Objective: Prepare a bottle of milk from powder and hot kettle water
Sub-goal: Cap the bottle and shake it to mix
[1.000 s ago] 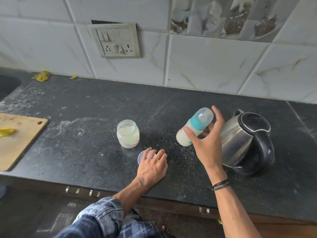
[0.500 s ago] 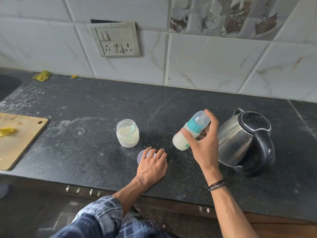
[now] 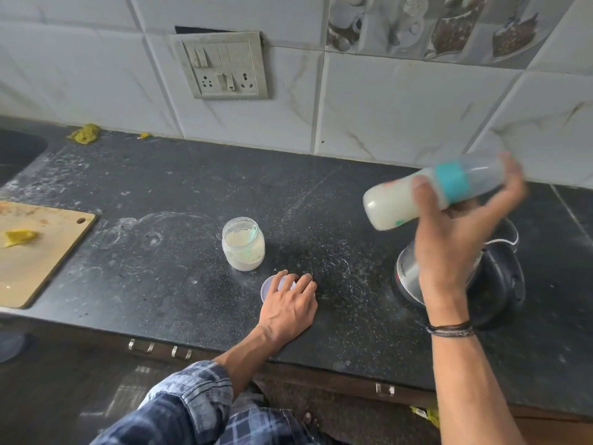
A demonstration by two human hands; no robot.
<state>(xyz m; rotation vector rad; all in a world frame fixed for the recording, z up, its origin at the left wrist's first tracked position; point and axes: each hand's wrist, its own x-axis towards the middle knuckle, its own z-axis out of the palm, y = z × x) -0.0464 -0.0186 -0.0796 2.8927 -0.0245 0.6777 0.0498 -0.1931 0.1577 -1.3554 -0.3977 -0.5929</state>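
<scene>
There is one feeding bottle (image 3: 394,203), one kettle (image 3: 500,284), one powder jar (image 3: 243,252) with one scoop (image 3: 252,234) in it, and one loose lid (image 3: 269,285). Two hands are in view: the left hand (image 3: 288,306) and the right hand (image 3: 449,245). There is one counter (image 3: 192,300), one cutting board (image 3: 38,268) and one sink (image 3: 16,155). One switch plate (image 3: 224,67) has two sockets (image 3: 207,81) (its switches are too small to count surely). Three yellow scraps (image 3: 85,133) are on the counter and board.
</scene>
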